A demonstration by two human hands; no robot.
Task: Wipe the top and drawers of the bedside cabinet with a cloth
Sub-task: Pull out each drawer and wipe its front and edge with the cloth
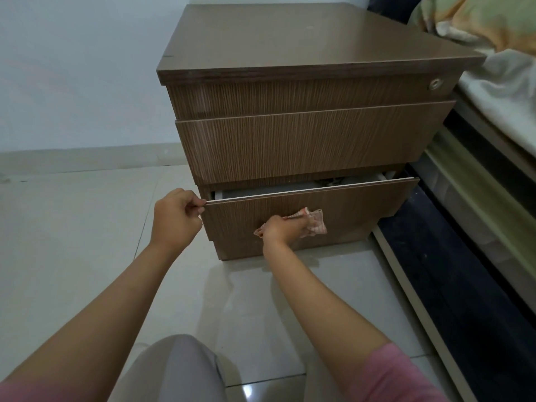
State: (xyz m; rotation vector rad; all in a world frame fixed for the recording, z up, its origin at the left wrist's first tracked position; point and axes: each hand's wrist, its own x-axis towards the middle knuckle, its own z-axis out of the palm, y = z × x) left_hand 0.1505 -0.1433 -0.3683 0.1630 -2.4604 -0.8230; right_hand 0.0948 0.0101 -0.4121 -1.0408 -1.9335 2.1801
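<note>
Left hand (pixel 177 219) pinches the bottom drawer (pixel 342 207) corner; right hand (pixel 282 229) presses a bunched cloth (pixel 314 223) on its front; whether upper drawers and top are wiped seems unclear

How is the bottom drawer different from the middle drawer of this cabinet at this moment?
The bottom drawer is pulled partly out, showing a gap at its top edge; the middle drawer sits closed. The left hand pinches the bottom drawer's upper left corner, and the right hand presses a cloth against its front; nothing touches the middle drawer. Both have the same brown wood-grain front without handles.
</note>
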